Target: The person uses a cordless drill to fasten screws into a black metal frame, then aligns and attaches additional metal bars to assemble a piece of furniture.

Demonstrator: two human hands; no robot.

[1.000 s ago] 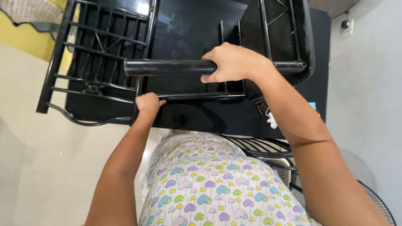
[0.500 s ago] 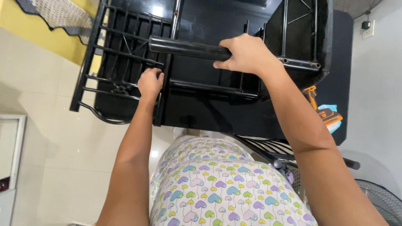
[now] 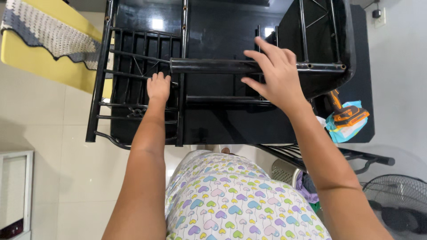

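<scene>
A black metal rack frame (image 3: pixel 133 80) lies on a glossy black table (image 3: pixel 222 120). My left hand (image 3: pixel 158 87) grips one of the frame's thin bars near its upright post. My right hand (image 3: pixel 275 73) hovers with fingers spread over a thick black tube (image 3: pixel 204 66) that crosses the frame, touching it lightly at most. A black mesh side panel (image 3: pixel 318 40) stands at the right end of the tube.
An orange and black power drill (image 3: pixel 344 113) lies on a blue cloth (image 3: pixel 342 131) at the table's right edge. A yellow seat with a crocheted cover (image 3: pixel 44 40) is at upper left. A black fan (image 3: pixel 396 204) stands at lower right, another rack part (image 3: pixel 329 155) beside it.
My right hand has let go of the thick tube and opened its fingers. My left hand stays on the thin bar. The view has shifted so the frame sits more centred.
</scene>
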